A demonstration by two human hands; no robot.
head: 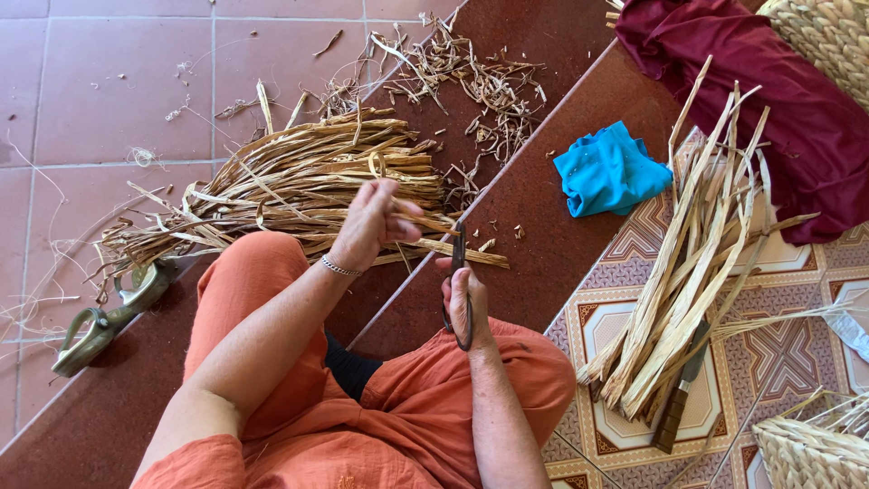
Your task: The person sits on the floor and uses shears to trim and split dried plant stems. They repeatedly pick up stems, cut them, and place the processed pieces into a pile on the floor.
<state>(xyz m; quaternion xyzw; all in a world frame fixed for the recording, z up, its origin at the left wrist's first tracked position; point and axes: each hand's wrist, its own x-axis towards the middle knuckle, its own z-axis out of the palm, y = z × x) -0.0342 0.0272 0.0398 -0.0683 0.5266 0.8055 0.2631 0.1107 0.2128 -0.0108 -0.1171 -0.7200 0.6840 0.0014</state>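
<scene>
My left hand [369, 225], with a silver bracelet at the wrist, pinches dried straw strips [444, 246] that stick out to the right. My right hand [467, 303] grips dark scissors [457, 258], blades pointing up beside the strips. Behind my hands a big bundle of dried leaves [290, 181] lies on the red step. I sit in orange trousers [398, 407] on the steps.
A second pile of straw strips [697, 263] lies on patterned tiles at right, a wooden-handled knife [681, 389] under it. A blue cloth [608, 169], a maroon cloth [769, 91], woven baskets [806, 448] [828, 32], a green sandal [109, 312] and loose scraps [471, 77] lie around.
</scene>
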